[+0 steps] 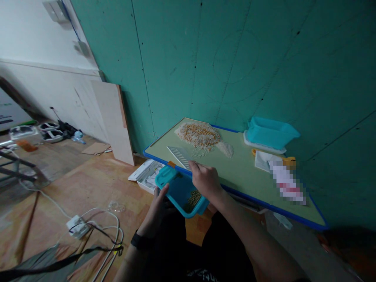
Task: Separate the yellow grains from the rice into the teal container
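My left hand (pixel 158 205) grips the near edge of a teal plastic container (pixel 179 190), held below the table's front edge with some yellow grains inside. My right hand (pixel 205 180) is closed over a flat grey slotted scraper (pixel 179 156) that lies on the green tabletop (pixel 241 172) with its end over the container. A pile of mixed yellow beans and white grains (pixel 202 137) lies on the far part of the table.
A second teal container (pixel 268 133) on a white lid stands at the back right, beside a white tray and packet (pixel 282 176). A white box (pixel 145 174) sits on the wooden floor under the table edge. Cables and a power strip (pixel 78 226) lie at left.
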`<state>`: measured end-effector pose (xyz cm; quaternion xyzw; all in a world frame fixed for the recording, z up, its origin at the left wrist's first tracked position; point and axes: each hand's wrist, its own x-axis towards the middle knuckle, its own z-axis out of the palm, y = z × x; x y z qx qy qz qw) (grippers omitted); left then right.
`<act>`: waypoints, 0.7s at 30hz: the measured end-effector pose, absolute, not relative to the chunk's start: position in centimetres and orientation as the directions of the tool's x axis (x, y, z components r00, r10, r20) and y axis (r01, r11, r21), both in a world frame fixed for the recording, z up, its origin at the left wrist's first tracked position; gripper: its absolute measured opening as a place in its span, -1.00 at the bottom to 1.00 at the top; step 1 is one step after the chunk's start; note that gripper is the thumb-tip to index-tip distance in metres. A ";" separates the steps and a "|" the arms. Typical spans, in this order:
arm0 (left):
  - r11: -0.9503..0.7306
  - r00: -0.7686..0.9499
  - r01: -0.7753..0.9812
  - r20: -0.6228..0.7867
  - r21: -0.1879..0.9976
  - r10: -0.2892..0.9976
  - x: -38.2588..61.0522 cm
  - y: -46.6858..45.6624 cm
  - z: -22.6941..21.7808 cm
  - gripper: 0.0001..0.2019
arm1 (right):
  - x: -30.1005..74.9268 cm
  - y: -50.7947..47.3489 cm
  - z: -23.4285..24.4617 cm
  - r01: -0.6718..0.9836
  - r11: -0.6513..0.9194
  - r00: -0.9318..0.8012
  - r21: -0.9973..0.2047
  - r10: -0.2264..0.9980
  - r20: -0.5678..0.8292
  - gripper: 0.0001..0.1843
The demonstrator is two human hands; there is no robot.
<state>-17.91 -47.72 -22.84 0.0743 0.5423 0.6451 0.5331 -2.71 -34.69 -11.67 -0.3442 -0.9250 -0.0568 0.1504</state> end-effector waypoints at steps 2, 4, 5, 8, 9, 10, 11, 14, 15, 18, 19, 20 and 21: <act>0.144 -0.424 -0.601 -0.466 0.786 0.776 -17.6 -47.9 -22.6 -0.22 | -1.5 -34.3 -11.6 0.692 0.722 -0.690 0.009 0.657 0.303 -0.52; 0.141 -0.433 -0.585 -0.454 0.799 0.779 -17.4 -48.1 -22.4 -0.21 | 0.1 -33.8 -11.9 0.721 0.693 -0.663 0.019 0.681 0.310 -0.52; 0.144 -0.435 -0.574 -0.449 0.806 0.781 -17.4 -48.2 -22.4 -0.20 | 0.9 -33.5 -12.1 0.731 0.682 -0.652 0.025 0.688 0.319 -0.52; 0.144 -0.430 -0.557 -0.432 0.818 0.793 -17.3 -48.3 -22.2 -0.16 | 3.5 -32.5 -12.8 0.748 0.662 -0.632 0.048 0.689 0.355 -0.52; 0.138 -0.423 -0.558 -0.424 0.818 0.801 -17.3 -48.4 -22.1 -0.15 | 4.3 -32.2 -13.1 0.752 0.657 -0.626 0.055 0.687 0.369 -0.52; 0.132 -0.418 -0.559 -0.416 0.819 0.808 -17.3 -48.3 -22.1 -0.16 | 5.0 -31.9 -13.3 0.757 0.651 -0.620 0.061 0.685 0.383 -0.51; 0.128 -0.416 -0.561 -0.413 0.818 0.810 -17.3 -48.3 -22.0 -0.16 | 5.7 -31.7 -13.5 0.762 0.644 -0.612 0.065 0.683 0.399 -0.51; 0.159 -0.417 -0.577 -0.456 0.801 0.786 -17.6 -48.1 -22.1 -0.17 | 7.3 -31.2 -14.0 0.767 0.638 -0.596 0.070 0.668 0.446 -0.53; 0.179 -0.417 -0.582 -0.481 0.793 0.771 -17.7 -48.0 -22.1 -0.17 | 7.7 -31.1 -14.1 0.765 0.640 -0.595 0.069 0.662 0.456 -0.53; 0.214 -0.415 -0.585 -0.516 0.782 0.749 -17.9 -47.8 -22.3 -0.24 | 8.7 -30.5 -14.3 0.765 0.642 -0.589 0.059 0.659 0.467 -0.55; 0.211 -0.416 -0.588 -0.516 0.781 0.749 -18.0 -47.7 -22.4 -0.25 | 9.0 -30.2 -14.3 0.769 0.636 -0.583 0.055 0.665 0.467 -0.56; 0.200 -0.420 -0.594 -0.512 0.779 0.750 -17.9 -47.7 -22.4 -0.25 | 9.2 -29.9 -14.3 0.776 0.629 -0.574 0.049 0.672 0.468 -0.57; 0.185 -0.426 -0.599 -0.507 0.779 0.749 -17.9 -47.7 -22.5 -0.25 | 9.5 -29.6 -14.3 0.782 0.622 -0.565 0.043 0.678 0.469 -0.57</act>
